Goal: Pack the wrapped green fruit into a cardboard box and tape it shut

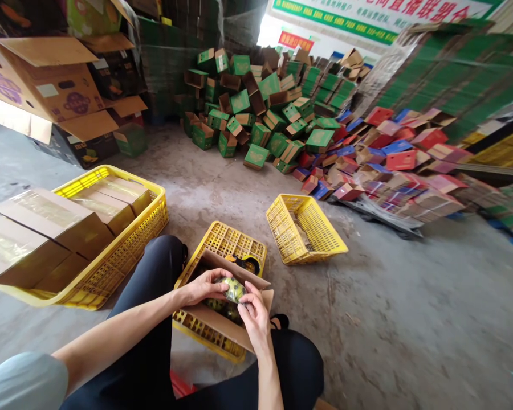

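Between my two hands is a clear plastic-wrapped package [234, 289] with yellow-green, dark-spotted contents; I cannot make out exactly what they are. My left hand [205, 286] grips its left end, fingers on top. My right hand [254, 312] pinches its right end. Right below lies an open cardboard box [222, 320], its flaps up, with similar wrapped packages [231, 311] inside, partly hidden by my hands. The box rests on an upturned yellow plastic crate [231, 242]. A tape dispenser [245, 262] lies behind the box's far flap.
To the left, a big yellow crate [123, 267] holds several taped cartons [47, 212]. A smaller yellow crate [305, 230] stands ahead on the concrete floor [393, 307]. Farther off are heaped green boxes [256, 155], red and blue boxes [400, 160] and large cartons [47, 80].
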`<state>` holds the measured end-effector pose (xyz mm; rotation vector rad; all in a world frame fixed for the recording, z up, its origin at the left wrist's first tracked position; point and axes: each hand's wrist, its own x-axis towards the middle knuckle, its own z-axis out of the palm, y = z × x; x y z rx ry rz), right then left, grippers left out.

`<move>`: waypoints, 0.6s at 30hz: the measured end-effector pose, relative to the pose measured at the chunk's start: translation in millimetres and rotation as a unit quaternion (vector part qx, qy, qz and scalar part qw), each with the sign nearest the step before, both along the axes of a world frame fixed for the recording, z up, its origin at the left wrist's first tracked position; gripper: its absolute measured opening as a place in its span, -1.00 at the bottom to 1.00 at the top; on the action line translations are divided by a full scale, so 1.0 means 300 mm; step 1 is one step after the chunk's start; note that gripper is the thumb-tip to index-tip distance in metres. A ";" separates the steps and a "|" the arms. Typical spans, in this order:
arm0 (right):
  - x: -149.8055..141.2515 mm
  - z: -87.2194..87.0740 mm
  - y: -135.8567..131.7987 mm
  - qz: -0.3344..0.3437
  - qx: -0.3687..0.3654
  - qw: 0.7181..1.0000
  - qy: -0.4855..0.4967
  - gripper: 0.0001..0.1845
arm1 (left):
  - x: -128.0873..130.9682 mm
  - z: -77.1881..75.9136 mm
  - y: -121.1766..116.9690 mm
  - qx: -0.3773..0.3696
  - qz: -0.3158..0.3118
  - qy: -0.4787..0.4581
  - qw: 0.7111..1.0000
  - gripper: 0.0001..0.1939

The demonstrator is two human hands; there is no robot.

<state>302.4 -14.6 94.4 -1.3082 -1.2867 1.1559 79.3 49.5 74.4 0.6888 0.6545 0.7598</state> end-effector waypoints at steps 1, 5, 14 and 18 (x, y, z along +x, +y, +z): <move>0.004 -0.006 -0.001 -0.002 0.003 1.000 -0.004 -0.77 | -0.001 0.001 0.001 0.000 0.009 0.001 1.000 -0.40; 0.017 -0.036 0.001 -0.012 0.007 1.000 -0.017 -0.72 | -0.003 0.003 0.005 0.003 0.033 0.009 0.999 -0.38; 0.046 0.007 -0.006 -0.130 -0.039 0.981 0.138 -0.62 | -0.015 -0.020 0.029 -0.002 0.064 0.014 0.998 -0.30; 0.032 0.001 -0.004 -0.125 -0.073 0.980 0.133 -0.39 | -0.017 -0.018 0.019 0.072 0.051 0.010 0.996 -0.39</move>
